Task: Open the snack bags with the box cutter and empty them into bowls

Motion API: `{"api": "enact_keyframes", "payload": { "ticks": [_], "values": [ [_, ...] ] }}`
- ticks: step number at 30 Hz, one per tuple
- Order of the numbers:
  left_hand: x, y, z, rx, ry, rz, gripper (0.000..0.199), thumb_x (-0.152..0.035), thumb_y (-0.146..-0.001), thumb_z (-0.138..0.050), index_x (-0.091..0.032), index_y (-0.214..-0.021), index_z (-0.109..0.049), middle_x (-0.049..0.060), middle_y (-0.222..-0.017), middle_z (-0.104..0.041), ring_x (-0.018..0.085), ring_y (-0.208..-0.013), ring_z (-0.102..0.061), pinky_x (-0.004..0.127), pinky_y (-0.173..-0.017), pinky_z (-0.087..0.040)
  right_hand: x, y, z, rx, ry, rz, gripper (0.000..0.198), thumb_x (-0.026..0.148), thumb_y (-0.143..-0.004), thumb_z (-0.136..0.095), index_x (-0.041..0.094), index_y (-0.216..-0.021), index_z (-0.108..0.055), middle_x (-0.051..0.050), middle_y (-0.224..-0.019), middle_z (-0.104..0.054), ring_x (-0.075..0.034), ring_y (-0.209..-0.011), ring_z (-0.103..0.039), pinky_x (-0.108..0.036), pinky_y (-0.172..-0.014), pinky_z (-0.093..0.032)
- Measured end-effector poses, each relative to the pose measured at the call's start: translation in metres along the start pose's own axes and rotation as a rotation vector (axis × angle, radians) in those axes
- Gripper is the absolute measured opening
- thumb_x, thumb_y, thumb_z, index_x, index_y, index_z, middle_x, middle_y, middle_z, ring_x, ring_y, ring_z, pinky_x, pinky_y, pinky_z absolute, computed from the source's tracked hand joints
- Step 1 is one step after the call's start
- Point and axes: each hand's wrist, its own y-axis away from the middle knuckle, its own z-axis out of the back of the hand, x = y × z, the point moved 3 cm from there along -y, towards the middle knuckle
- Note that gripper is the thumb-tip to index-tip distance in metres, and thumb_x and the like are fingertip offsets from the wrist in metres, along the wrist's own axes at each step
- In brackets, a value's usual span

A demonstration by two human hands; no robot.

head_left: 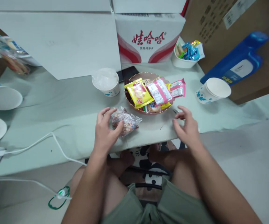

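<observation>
A crumpled clear plastic bag with small mixed pieces inside lies near the table's front edge. My left hand is beside it, fingers apart and loosely curved, with the thumb over the bag's near left side. Just behind stands a gold-rimmed bowl filled with wrapped snacks, among them a yellow packet and a pink-and-white packet. To the bowl's right, my right hand is open with bent fingers and nothing visible between them. A small dark item by its fingertips is too indistinct to name.
A paper cup with plastic in it and a dark phone stand behind. At right are stacked paper cups, a blue bottle and a white tub of packets. A white cable crosses the left front edge.
</observation>
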Motion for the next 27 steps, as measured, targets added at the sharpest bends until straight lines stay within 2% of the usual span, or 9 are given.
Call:
{"api": "enact_keyframes", "payload": {
  "ticks": [3,5,7,9,13,16,19,24,27],
  "values": [
    [-0.019,-0.002,0.003,-0.027,-0.066,-0.035,0.038,-0.031,-0.086,-0.065,-0.023,-0.123,-0.065,0.014,-0.140,-0.054,0.032,-0.138,-0.053,0.051,-0.121,-0.041,0.029,-0.002,-0.016,0.113,-0.131,0.161,0.050,0.031,-0.092,-0.052,0.024,-0.141,-0.055,-0.008,-0.108,-0.072,-0.025,-0.097,-0.069,-0.041,-0.088,-0.055],
    [-0.031,-0.008,0.000,0.014,-0.161,-0.005,0.042,-0.033,-0.084,-0.069,-0.023,-0.125,-0.066,0.016,-0.145,-0.049,0.039,-0.142,-0.048,0.058,-0.119,-0.040,0.041,-0.006,-0.023,0.161,-0.142,0.178,0.043,0.031,-0.093,-0.053,0.024,-0.134,-0.062,-0.008,-0.108,-0.073,-0.025,-0.098,-0.069,-0.038,-0.085,-0.055],
    [-0.041,-0.016,-0.007,0.108,-0.241,0.049,0.054,-0.037,-0.081,-0.074,-0.025,-0.132,-0.063,0.019,-0.147,-0.047,0.046,-0.146,-0.042,0.064,-0.115,-0.041,0.045,-0.012,-0.027,0.165,-0.120,0.119,0.033,0.035,-0.094,-0.056,0.025,-0.123,-0.068,-0.007,-0.102,-0.074,-0.025,-0.093,-0.070,-0.036,-0.079,-0.053],
    [-0.052,-0.024,-0.016,0.212,-0.267,0.070,0.061,-0.040,-0.080,-0.076,-0.026,-0.137,-0.060,0.019,-0.144,-0.052,0.047,-0.141,-0.047,0.064,-0.110,-0.045,0.043,-0.017,-0.026,0.138,-0.086,0.042,0.025,0.040,-0.094,-0.059,0.026,-0.111,-0.071,-0.005,-0.096,-0.076,-0.025,-0.089,-0.071,-0.035,-0.075,-0.051],
    [-0.074,-0.041,-0.031,0.267,-0.242,0.008,0.039,-0.036,-0.084,-0.074,-0.022,-0.119,-0.065,0.014,-0.129,-0.064,0.036,-0.113,-0.066,0.051,-0.099,-0.053,0.029,-0.020,-0.019,0.068,-0.079,-0.065,0.021,0.043,-0.096,-0.060,0.026,-0.101,-0.071,-0.003,-0.092,-0.078,-0.025,-0.084,-0.073,-0.034,-0.072,-0.047],
    [-0.088,-0.055,-0.045,0.296,-0.265,-0.032,0.022,-0.035,-0.084,-0.074,-0.021,-0.099,-0.069,0.011,-0.121,-0.069,0.033,-0.104,-0.069,0.045,-0.093,-0.053,0.015,-0.023,-0.017,0.019,-0.135,-0.125,0.023,0.044,-0.095,-0.059,0.026,-0.103,-0.070,-0.004,-0.093,-0.079,-0.025,-0.084,-0.074,-0.034,-0.072,-0.048],
    [-0.099,-0.073,-0.064,0.338,-0.254,-0.089,0.014,-0.035,-0.087,-0.073,-0.022,-0.092,-0.069,0.009,-0.123,-0.071,0.031,-0.106,-0.069,0.041,-0.090,-0.052,0.003,-0.028,-0.019,-0.073,-0.192,-0.197,0.027,0.045,-0.094,-0.056,0.023,-0.105,-0.068,-0.006,-0.091,-0.078,-0.027,-0.082,-0.074,-0.036,-0.073,-0.050],
    [-0.110,-0.113,-0.105,0.403,-0.224,-0.151,0.013,-0.034,-0.083,-0.078,-0.023,-0.086,-0.070,0.007,-0.120,-0.074,0.030,-0.103,-0.071,0.038,-0.089,-0.050,-0.010,-0.038,-0.032,-0.211,-0.426,-0.267,0.050,0.032,-0.092,-0.052,0.021,-0.140,-0.050,-0.008,-0.103,-0.076,-0.018,-0.072,-0.071,-0.033,-0.071,-0.054],
    [-0.115,-0.137,-0.129,0.409,-0.137,-0.109,0.015,-0.032,-0.081,-0.078,-0.023,-0.083,-0.067,0.005,-0.112,-0.075,0.029,-0.101,-0.072,0.036,-0.085,-0.050,-0.012,-0.041,-0.039,-0.271,-0.451,-0.204,0.054,0.026,-0.091,-0.052,0.021,-0.144,-0.045,-0.009,-0.110,-0.069,-0.017,-0.081,-0.068,-0.031,-0.072,-0.054]
  ]
}}
